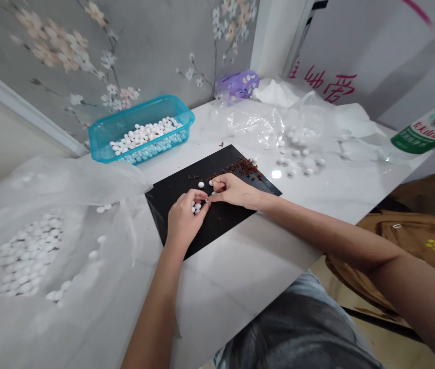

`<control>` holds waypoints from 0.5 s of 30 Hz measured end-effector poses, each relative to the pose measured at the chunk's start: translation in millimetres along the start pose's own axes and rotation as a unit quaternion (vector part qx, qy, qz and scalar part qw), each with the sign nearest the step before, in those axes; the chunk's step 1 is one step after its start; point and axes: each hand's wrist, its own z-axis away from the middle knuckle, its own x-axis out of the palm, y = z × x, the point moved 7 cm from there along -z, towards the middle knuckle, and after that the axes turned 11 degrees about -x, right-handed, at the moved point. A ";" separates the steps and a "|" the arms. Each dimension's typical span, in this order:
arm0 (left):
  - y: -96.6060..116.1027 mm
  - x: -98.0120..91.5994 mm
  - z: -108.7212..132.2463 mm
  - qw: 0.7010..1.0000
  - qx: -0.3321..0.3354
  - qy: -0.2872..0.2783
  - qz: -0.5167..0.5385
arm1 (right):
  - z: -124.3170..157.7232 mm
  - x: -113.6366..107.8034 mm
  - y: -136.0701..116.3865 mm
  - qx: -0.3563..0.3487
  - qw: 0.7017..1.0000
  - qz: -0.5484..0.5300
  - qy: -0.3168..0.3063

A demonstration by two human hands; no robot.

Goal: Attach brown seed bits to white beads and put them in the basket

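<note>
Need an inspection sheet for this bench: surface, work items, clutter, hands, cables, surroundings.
Surface: glossy white table, bearing a flat black rectangular mat.
Work items: small round white balls and a pile of small reddish-brown pieces, on the mat.
Clutter: translucent blue plastic basket of white balls, purple packet, clear bottle with green label.
Hands: left hand pinches a white ball; right hand meets its fingertips, any hold unclear.
Cables: nothing seen.
Surroundings: grey floral wall panel behind; brown bag with yellow paw print at right.
</note>
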 end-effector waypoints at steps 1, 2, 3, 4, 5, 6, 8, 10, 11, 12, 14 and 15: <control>0.0 0.0 -0.1 1.000 0.000 0.000 -0.001 | -0.2 0.1 0.1 0.003 1.000 0.002 0.000; 0.1 0.0 -0.2 1.000 -0.001 -0.001 -0.002 | -0.5 0.1 0.1 0.006 1.000 0.004 0.001; 0.1 0.1 -0.2 1.000 -0.001 -0.001 -0.003 | -0.7 0.1 0.2 0.009 1.000 0.008 0.001; 0.2 0.2 -0.2 1.000 -0.001 -0.002 -0.004 | -0.8 0.1 0.1 0.010 1.000 0.011 0.001; 0.2 0.2 -0.2 1.000 -0.001 -0.002 -0.005 | -0.9 0.0 -0.1 0.010 1.000 0.015 0.000; 0.1 0.2 -0.2 1.000 -0.001 -0.001 -0.005 | -0.8 -0.3 -0.5 0.007 1.000 0.020 -0.001; -0.3 0.4 -0.2 1.000 -0.001 0.000 -0.004 | -0.4 -0.5 -2.0 -0.004 1.000 0.030 -0.006; -0.7 0.5 -0.2 1.000 -0.003 -0.001 -0.003 | 0.2 -0.9 -2.9 -0.013 0.999 0.032 -0.014; -0.9 0.6 -0.3 1.000 -0.006 -0.003 -0.003 | 0.6 -0.9 -2.0 -0.008 1.000 0.023 -0.018; -1.1 0.5 -0.3 1.000 -0.009 -0.003 -0.003 | 1.1 -0.8 -0.2 0.003 1.000 0.006 -0.022; -1.0 0.3 -0.3 1.000 -0.013 -0.006 -0.002 | 1.8 0.0 4.1 0.030 0.999 -0.034 -0.028; -0.8 0.2 -0.2 1.000 -0.013 -0.007 -0.001 | 1.9 0.2 5.5 0.038 0.998 -0.047 -0.030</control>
